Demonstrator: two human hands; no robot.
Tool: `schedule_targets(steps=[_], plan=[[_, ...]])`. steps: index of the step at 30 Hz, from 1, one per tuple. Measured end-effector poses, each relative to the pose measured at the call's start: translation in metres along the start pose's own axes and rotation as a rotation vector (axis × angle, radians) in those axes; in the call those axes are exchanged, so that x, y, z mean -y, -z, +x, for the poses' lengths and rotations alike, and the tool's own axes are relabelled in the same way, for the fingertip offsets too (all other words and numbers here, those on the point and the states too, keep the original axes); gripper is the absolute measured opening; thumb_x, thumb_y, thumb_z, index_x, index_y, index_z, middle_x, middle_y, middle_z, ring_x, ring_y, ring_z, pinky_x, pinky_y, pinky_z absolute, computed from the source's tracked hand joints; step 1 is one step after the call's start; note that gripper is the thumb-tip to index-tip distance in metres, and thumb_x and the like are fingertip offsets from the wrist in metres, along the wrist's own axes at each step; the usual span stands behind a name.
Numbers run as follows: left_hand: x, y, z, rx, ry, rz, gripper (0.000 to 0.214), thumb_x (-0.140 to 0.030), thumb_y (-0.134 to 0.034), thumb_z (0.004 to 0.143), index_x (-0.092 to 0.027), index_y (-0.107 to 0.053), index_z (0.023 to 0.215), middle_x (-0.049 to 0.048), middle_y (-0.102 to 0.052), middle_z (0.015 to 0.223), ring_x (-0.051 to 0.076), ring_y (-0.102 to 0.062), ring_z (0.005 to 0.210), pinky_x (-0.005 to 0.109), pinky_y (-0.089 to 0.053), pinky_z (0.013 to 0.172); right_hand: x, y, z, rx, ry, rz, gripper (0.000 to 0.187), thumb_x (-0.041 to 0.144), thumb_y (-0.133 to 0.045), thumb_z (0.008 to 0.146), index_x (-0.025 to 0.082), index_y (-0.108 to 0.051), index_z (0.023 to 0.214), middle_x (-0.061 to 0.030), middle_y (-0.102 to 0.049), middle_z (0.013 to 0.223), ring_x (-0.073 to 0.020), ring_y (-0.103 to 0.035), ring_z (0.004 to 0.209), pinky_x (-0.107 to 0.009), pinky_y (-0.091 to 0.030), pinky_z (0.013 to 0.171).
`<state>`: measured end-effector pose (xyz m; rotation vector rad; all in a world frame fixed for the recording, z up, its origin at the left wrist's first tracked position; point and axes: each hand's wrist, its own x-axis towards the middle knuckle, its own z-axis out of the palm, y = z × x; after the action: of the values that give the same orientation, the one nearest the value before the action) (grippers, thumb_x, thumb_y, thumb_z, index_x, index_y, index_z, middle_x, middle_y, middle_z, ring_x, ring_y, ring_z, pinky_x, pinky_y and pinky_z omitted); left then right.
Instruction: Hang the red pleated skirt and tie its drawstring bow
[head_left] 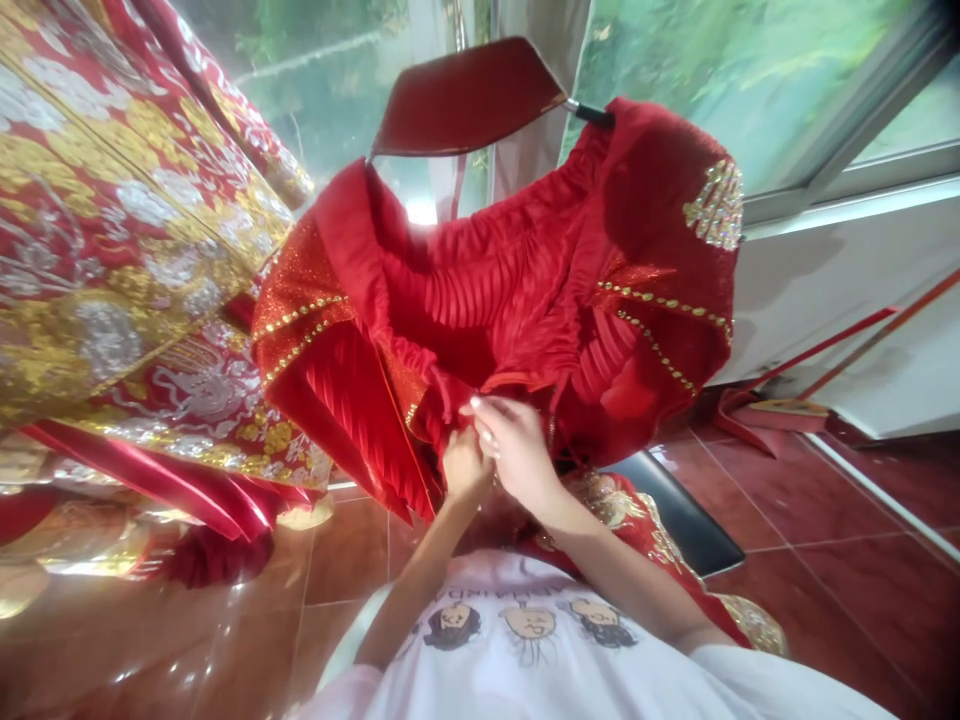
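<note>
A red garment (pixel 495 270) with a gathered elastic edge, pleated cloth and rows of gold beads is draped over a dark red chair back (pixel 472 95). Its opening faces me. At the near edge of that opening, my left hand (pixel 465 465) is closed with its fingers curled into the red cloth. Pressed close against it, my right hand (pixel 514 445) pinches at the same edge, thumb and forefinger together. Whatever small part lies between the fingertips is hidden. Below the hands, more red cloth with gold embroidery (pixel 630 510) lies beside my lap.
A large red, gold and silver patterned cloth (pixel 135 240) hangs at the left, with shiny red fabric (pixel 172 480) below. Windows (pixel 735 100) stand behind. Red straps (pixel 772 410) lie near the wall at right, and a black panel (pixel 690 515) sits over the tiled floor (pixel 847 570).
</note>
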<state>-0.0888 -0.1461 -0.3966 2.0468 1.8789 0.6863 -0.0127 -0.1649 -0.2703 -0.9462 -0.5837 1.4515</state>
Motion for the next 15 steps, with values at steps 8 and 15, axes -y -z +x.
schedule_targets(steps=[8, 15], plan=[[-0.021, 0.037, 0.036, -0.12, -0.05, -0.006, 0.023, -0.013, -0.044, 0.087, -0.016, -0.058, 0.069, 0.0077, -0.061, 0.072, 0.019, -0.057, 0.066, 0.028, -0.044, 0.065, -0.024, -0.007, 0.007, 0.009, 0.071, 0.041, 0.035, 0.042, -0.066, 0.067, 0.015, -0.047, 0.053, 0.0066, -0.033, 0.038, -0.0029, -0.026, 0.036, -0.02, -0.015, 0.04], [-0.016, 0.018, 0.037, -0.203, -0.099, -0.124, 0.02, -0.02, -0.052, 0.093, -0.013, -0.061, 0.077, 0.004, -0.061, 0.072, 0.013, -0.057, 0.063, 0.026, -0.048, 0.065, 0.027, -0.038, 0.003, -0.024, 0.158, 0.028, 0.019, 0.029, -0.058, 0.07, 0.013, -0.056, 0.059, 0.0062, -0.038, 0.041, -0.0029, -0.029, 0.036, -0.019, -0.018, 0.038]])
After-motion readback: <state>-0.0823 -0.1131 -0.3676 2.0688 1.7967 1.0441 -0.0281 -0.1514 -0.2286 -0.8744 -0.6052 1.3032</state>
